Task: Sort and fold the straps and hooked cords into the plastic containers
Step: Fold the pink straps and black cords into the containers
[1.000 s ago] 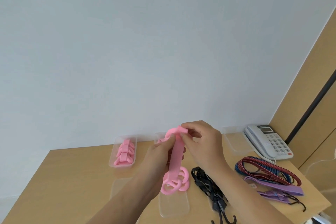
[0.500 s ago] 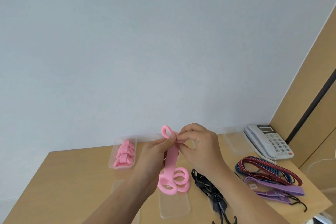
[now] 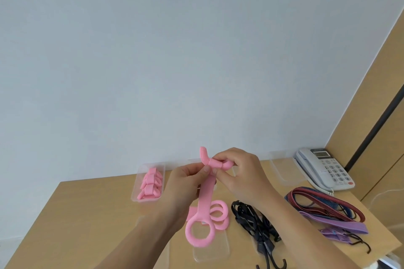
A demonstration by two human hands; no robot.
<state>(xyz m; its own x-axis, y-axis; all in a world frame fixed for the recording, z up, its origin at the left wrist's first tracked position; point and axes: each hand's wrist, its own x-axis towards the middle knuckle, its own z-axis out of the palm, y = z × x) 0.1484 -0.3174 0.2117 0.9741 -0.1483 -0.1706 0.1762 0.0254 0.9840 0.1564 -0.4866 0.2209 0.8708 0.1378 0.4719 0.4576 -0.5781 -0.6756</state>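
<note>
Folding pink ring-ended strap (image 3: 205, 194) mid-air.
Left hand (image 3: 185, 183) pinches fold; right hand (image 3: 238, 172) grips bent top end, ring hangs clear.

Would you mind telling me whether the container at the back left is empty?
No, the back-left container already holds several folded pink straps.

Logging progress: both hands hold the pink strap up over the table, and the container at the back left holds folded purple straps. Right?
Not quite. In the head view, the container at back left holds folded pink straps, not purple. The purple straps lie loose on the table at right. Both the left hand and right hand do hold the pink strap.
</note>
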